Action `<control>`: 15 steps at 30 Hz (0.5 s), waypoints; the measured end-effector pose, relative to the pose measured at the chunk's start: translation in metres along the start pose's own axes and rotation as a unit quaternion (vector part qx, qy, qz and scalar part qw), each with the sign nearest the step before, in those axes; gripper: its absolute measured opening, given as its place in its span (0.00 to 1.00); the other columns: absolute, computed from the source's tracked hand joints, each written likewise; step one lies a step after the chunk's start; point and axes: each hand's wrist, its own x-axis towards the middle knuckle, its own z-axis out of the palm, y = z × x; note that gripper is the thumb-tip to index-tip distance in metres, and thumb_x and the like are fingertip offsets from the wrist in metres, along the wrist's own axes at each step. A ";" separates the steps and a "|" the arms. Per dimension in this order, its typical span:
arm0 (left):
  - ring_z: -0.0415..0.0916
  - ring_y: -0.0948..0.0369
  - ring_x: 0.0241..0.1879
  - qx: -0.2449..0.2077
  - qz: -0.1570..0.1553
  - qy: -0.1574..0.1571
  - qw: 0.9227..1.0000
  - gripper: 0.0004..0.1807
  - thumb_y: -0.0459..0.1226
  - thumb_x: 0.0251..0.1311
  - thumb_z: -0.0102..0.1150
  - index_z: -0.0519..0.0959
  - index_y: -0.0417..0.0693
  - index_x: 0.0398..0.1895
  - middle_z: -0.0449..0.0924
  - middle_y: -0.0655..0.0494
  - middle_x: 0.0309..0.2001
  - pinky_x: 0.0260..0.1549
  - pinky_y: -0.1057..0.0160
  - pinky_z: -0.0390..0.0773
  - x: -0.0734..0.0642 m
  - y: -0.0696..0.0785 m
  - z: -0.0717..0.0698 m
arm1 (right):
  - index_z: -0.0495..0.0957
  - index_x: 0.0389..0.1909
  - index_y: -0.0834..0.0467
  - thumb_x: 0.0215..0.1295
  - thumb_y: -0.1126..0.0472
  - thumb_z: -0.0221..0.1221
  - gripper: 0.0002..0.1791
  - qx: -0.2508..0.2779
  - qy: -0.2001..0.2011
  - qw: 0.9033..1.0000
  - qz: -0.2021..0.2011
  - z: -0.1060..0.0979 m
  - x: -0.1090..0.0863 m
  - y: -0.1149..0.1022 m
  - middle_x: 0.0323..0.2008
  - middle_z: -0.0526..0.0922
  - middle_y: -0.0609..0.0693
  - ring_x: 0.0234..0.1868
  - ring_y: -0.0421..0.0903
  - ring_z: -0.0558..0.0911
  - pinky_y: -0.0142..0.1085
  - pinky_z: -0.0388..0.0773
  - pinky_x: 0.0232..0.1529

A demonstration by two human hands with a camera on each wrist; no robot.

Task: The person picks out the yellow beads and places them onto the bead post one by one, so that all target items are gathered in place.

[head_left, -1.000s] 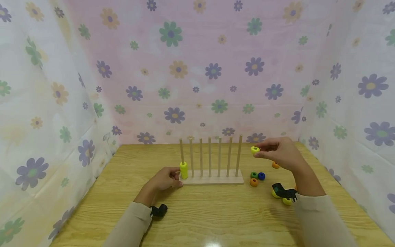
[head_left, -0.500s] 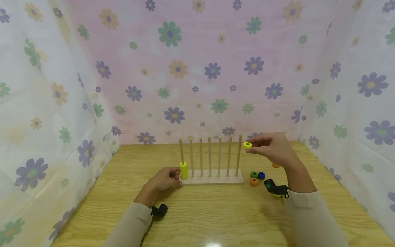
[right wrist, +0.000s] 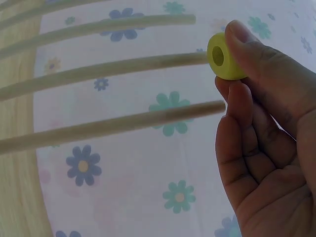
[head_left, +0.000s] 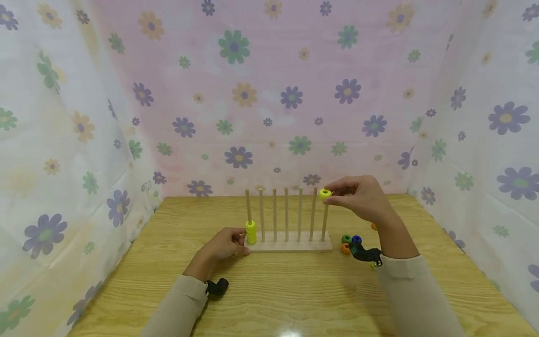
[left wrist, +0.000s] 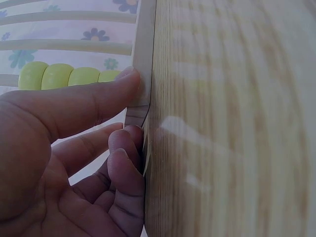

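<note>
A wooden peg rack (head_left: 288, 246) with several upright pegs stands on the table. Several yellow beads (head_left: 251, 232) are stacked on its leftmost peg. My left hand (head_left: 225, 243) grips the rack's left end, thumb (left wrist: 98, 101) across the front of the base and fingers curled at its end. Between thumb and fingertips, my right hand (head_left: 362, 199) pinches a single yellow bead (right wrist: 224, 57) at the height of the peg tops. In the head view that bead overlaps the top of the rightmost peg (head_left: 325, 222); the right wrist view shows its hole facing the rack, off the pegs.
Right of the rack lie a green bead (head_left: 346, 238), a blue bead (head_left: 356, 239) and an orange bead (head_left: 345, 249), partly behind the right wrist camera (head_left: 364, 253). Another orange bead (head_left: 374, 226) lies farther back. Flowered cloth (head_left: 269, 117) surrounds the table.
My right hand has moved left and slightly up with the yellow bead, from right of the rack to the rightmost peg's top. The left hand and the rack have stayed still.
</note>
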 end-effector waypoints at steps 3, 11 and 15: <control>0.72 0.56 0.35 0.001 0.001 -0.001 1.000 0.35 0.34 0.60 0.74 0.74 0.42 0.72 0.78 0.49 0.39 0.31 0.61 0.74 0.000 0.000 0.000 | 0.90 0.44 0.49 0.59 0.55 0.75 0.12 -0.010 0.001 1.000 0.000 0.003 0.003 -0.003 0.37 0.90 0.49 0.35 0.44 0.88 0.34 0.85 0.38; 0.72 0.57 0.35 0.008 -0.002 0.003 1.000 0.36 0.35 0.60 0.75 0.74 0.43 0.72 0.78 0.51 0.39 0.31 0.62 0.74 0.001 -0.001 0.000 | 0.90 0.44 0.46 0.58 0.54 0.76 0.12 -0.017 -0.003 1.000 -0.017 0.012 0.011 -0.010 0.35 0.89 0.47 0.34 0.45 0.87 0.36 0.84 0.34; 0.72 0.57 0.35 0.008 -0.003 0.004 1.000 0.36 0.35 0.59 0.75 0.75 0.43 0.72 0.78 0.51 0.39 0.31 0.62 0.74 0.001 0.000 0.000 | 0.90 0.44 0.46 0.58 0.53 0.76 0.12 -0.024 -0.006 0.999 -0.030 0.017 0.014 -0.015 0.34 0.89 0.46 0.34 0.44 0.86 0.35 0.82 0.31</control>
